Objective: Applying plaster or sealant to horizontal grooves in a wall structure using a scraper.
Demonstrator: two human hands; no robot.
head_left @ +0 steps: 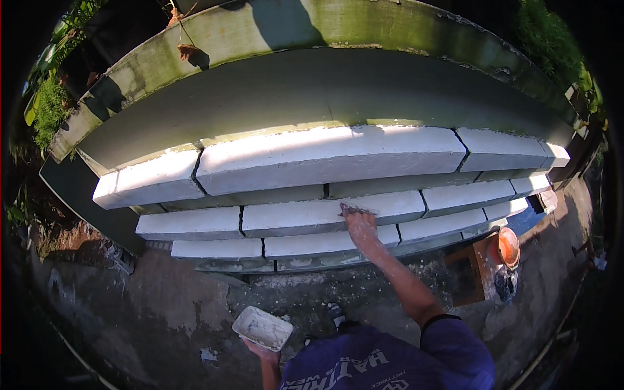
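My right hand (361, 226) is closed on a small flat tool (359, 210), too small to make out clearly, against the white middle block tier (299, 212). My left hand (259, 348), low in the view, grips a whitish rectangular tray (262, 327) smeared with pale paste. White blocks form stepped tiers, split by dark vertical gaps. The upper tier (325, 156) runs above my right hand, and the lower tier (318, 243) lies just below it.
Behind the tiers rises a greenish wall (325, 84) with a mossy rim, flanked by plants (49, 107). An orange bucket (507, 247) and a brown wooden piece (468, 266) sit at the right. My feet stand on stained concrete (162, 305).
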